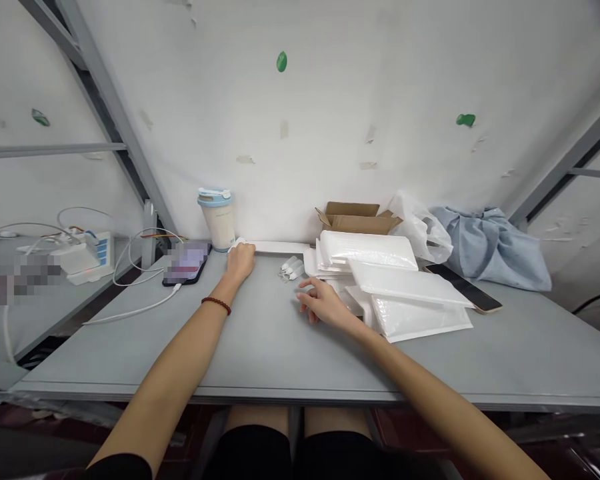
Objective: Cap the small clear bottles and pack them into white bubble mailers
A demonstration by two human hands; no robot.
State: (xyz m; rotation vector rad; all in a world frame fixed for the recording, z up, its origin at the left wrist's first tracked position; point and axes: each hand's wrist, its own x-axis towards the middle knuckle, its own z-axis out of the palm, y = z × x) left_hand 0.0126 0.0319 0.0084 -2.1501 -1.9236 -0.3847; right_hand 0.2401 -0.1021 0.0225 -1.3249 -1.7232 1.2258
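My left hand [241, 260] is closed at the left end of a long flat white strip [283, 247] near the back of the desk, with a bit of white showing past the knuckles. Its fingers are mostly turned away from me. My right hand [324, 304] hovers over or rests on the desk, fingers loosely bent and apart, with nothing in them. Just beyond it lie several small white pieces with metal-looking ends [292, 267]. White padded mailers [420, 313] are stacked unevenly right beside my right hand.
A lidded cup [219, 220] stands behind my left hand. Left of it lies a phone [187, 262] with a white cable. At the back right are an open cardboard box [357, 220], a clear plastic bag [425, 230], blue cloth [490, 247] and a dark phone [467, 290].
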